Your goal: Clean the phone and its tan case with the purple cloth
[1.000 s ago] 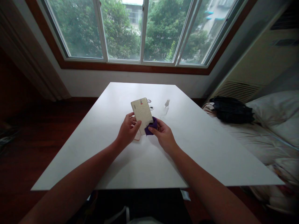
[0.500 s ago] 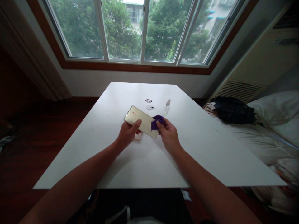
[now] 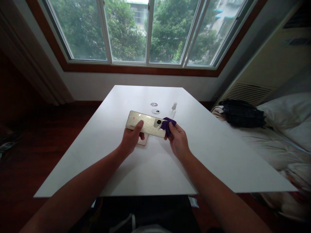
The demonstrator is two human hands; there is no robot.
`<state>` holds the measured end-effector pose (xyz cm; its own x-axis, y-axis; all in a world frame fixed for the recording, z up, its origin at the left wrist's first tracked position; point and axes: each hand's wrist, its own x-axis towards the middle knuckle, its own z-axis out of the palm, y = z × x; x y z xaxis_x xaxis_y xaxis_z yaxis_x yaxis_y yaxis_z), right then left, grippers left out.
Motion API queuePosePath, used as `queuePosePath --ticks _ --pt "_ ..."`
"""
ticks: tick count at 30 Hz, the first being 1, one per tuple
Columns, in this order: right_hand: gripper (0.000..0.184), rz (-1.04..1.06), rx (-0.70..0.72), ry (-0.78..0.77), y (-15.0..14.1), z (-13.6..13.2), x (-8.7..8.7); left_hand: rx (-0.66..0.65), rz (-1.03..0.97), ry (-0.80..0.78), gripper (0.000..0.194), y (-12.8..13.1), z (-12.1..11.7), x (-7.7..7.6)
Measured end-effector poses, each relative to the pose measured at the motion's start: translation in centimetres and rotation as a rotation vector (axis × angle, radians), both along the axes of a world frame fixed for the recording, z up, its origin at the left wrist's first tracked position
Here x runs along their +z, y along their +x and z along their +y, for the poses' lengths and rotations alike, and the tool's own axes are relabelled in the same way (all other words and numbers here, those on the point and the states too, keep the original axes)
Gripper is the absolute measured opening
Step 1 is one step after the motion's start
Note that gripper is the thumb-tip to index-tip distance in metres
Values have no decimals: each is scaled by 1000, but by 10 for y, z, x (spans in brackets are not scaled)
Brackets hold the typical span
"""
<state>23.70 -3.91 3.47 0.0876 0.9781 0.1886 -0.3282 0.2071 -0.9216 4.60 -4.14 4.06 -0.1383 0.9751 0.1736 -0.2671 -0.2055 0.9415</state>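
Note:
A pale gold smartphone point(image 3: 147, 125) is held above the table, its back and round camera lens facing me. My left hand point(image 3: 131, 137) grips its left part, thumb across the back and fingers underneath. At the right end, my right hand point(image 3: 178, 139) pinches a purple cloth point(image 3: 168, 124) that wraps over the phone's edge beside the camera. A pinkish flat object point(image 3: 143, 140) lies on the table below the phone, mostly hidden by it and my left hand.
On the white table point(image 3: 155, 174), a clear spray bottle point(image 3: 172, 110) stands beyond my right hand. Two small round flat pieces, one upper point(image 3: 154, 104) and one lower point(image 3: 155, 111), lie left of it. A dark bag point(image 3: 243, 113) rests on bedding at the right.
The phone has turned closer to level, and its camera, covered before, now shows. The purple cloth and my right hand have shifted slightly right to the phone's end.

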Motion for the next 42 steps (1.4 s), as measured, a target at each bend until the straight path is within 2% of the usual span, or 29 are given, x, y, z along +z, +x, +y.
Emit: queuePosePath --ticks 3,12,42 --pt "30 -54 32 12 0 -1 -2 32 -15 11 44 -1 1 1" --pt "30 -212 150 43 -4 -7 1 39 8 15 45 -2 3 0" --pt "39 -175 98 18 -6 -4 1 -14 -66 -12 45 -1 6 -8"
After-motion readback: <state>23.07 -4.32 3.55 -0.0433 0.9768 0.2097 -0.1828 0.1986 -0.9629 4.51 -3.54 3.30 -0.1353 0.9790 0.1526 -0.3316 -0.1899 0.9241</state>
